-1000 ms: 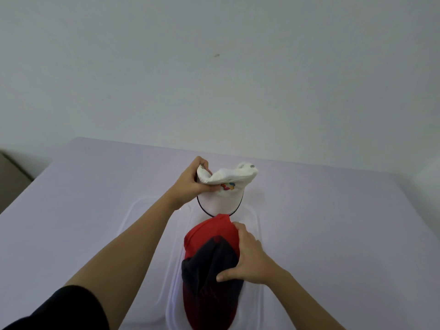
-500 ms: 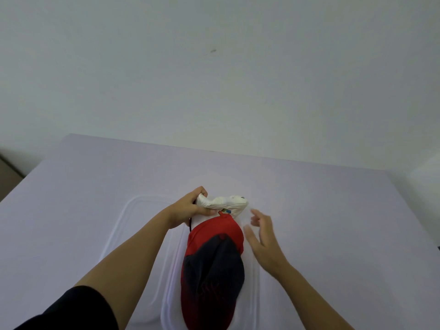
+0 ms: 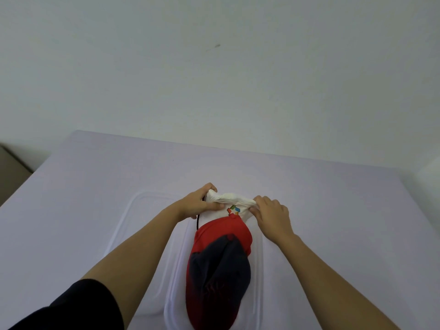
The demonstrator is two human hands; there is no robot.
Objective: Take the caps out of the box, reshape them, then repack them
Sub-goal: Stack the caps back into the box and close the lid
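A white cap [image 3: 232, 206] with a small coloured logo lies at the far end of a clear plastic box [image 3: 258, 277]. My left hand [image 3: 198, 203] pinches its left side and my right hand [image 3: 271, 214] pinches its right side, both gripping the crumpled crown. In front of it, nearer to me, a red cap [image 3: 222, 232] and a dark navy cap [image 3: 220, 270] are nested in the same box. The white cap's brim is mostly hidden behind the red cap.
The box's clear lid [image 3: 133, 225] lies flat on the lavender table [image 3: 95, 182] just left of the box. A white wall stands behind the table's far edge. A brown object [image 3: 10, 172] shows at the far left.
The white cap has come down from above into the box's far end. My right hand left the dark cap and moved up to grip the white cap's right side.
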